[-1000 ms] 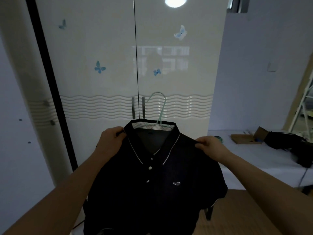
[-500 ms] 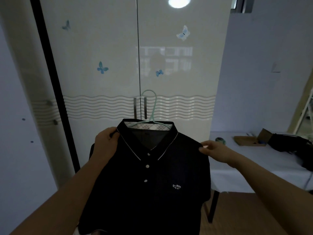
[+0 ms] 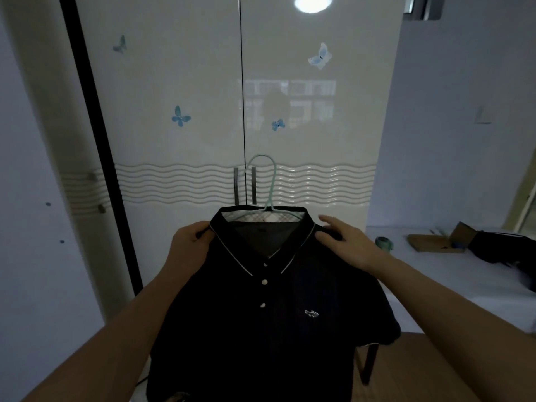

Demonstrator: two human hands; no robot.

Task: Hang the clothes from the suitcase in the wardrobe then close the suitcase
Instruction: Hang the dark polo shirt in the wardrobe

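A dark polo shirt (image 3: 269,320) with a pale-trimmed collar, white buttons and a small light emblem on the chest hangs on a pale green hanger (image 3: 265,192), held up between the two hands in front of the wardrobe (image 3: 203,111). The hanger's hook rises above the collar, midway between the hands, and shows against the two slim door handles (image 3: 245,185) at the seam of the closed wardrobe doors. The left hand (image 3: 190,248) grips the shirt's shoulder just beside the collar, fingers curled round the cloth, and whether it also holds the hanger arm underneath cannot be told. The right hand (image 3: 345,242) lies on the opposite shoulder with its fingers stretched nearly straight, resting flat on the fabric by the collar edge rather than pinching it. Beyond both hands the glossy white doors carry blue butterfly stickers (image 3: 180,116) and a band of wavy lines, with a lamp glare near the top. A black upright strip (image 3: 95,134) edges the wardrobe out past the left hand. Out past the right hand stands a white table (image 3: 435,271) bearing a roll of greenish tape (image 3: 384,244), a flat brown cardboard piece (image 3: 435,246) and a dark bag (image 3: 504,248). Under the right forearm a patch of wooden floor (image 3: 406,372) shows.
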